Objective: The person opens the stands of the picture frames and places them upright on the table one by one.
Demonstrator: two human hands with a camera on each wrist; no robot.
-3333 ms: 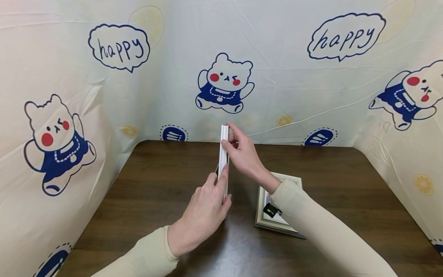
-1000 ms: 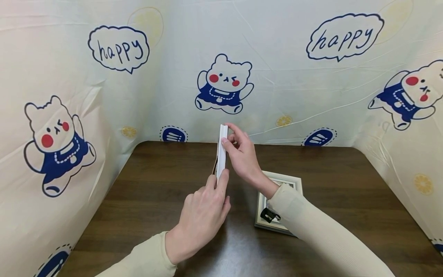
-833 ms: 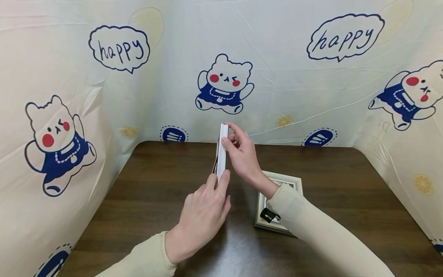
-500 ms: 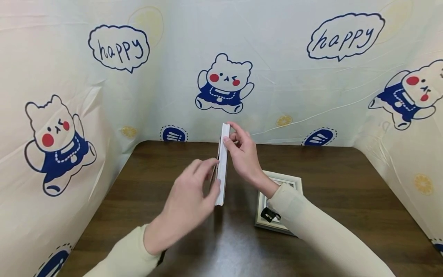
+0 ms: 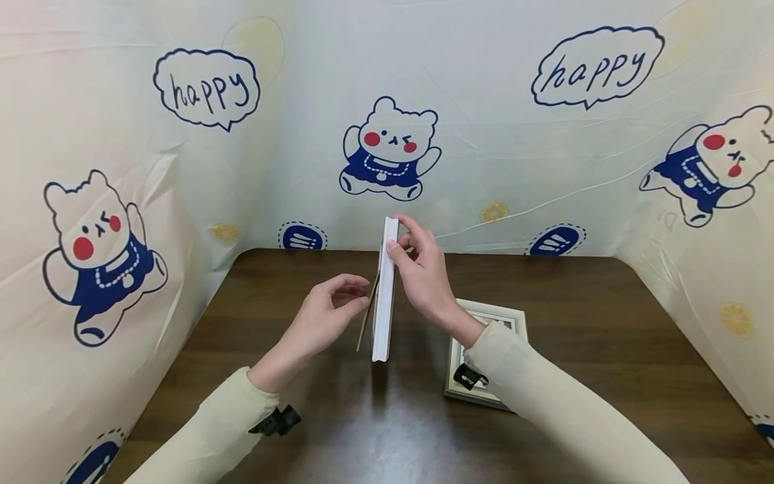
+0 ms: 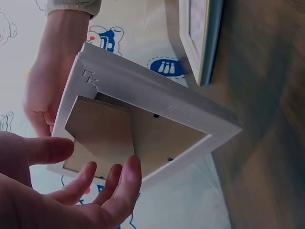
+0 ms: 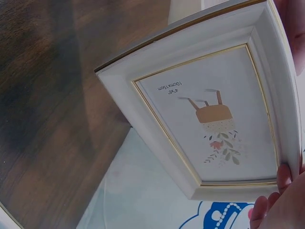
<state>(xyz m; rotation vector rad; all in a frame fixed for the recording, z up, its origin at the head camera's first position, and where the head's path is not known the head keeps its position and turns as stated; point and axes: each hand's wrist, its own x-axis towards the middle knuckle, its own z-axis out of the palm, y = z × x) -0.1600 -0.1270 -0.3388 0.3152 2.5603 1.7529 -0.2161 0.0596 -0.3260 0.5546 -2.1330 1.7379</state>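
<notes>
A white picture frame [image 5: 385, 296] stands on edge above the table, its narrow side toward me. My right hand [image 5: 426, 275] grips its far upper part, thumb on the near edge and fingers behind. In the right wrist view its front has a gold inner line and a printed flower-pot picture [image 7: 214, 114]. On the back, the brown stand flap [image 6: 105, 124] is swung out at an angle. My left hand [image 5: 320, 316] is beside that flap, thumb and fingers apart and loosely bent, fingertips right at the flap.
Another cream picture frame [image 5: 518, 323] lies on the dark wooden table [image 5: 592, 363], partly under my right forearm. A printed cloth [image 5: 484, 154] with bears encloses the back and sides. Black camera mounts sit on both wrists.
My left hand has let go of the white frame's near end and moved left to the back of it. The stand flap now sticks out further. The right hand keeps its grip.
</notes>
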